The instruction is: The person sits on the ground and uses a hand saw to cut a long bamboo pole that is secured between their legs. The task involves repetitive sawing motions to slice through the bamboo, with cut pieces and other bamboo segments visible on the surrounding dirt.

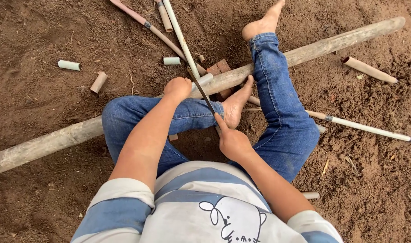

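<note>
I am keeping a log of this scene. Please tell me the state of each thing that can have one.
left hand: closed on the thin white pipe, pressing it on the pole
right hand: gripping the saw blade
saw blade: laid across the white pipe
long wooden pole: lying on soil, under the legs
cut pipe pieces: scattered loose

Soft, even daylight fills the scene, bright without glare. Shadows are faint and diffuse, pooling only beneath the long wooden pole (304, 51) and the bent legs. Focus is sharp throughout; wide-angle stretching shows slightly toward the edges.
</note>
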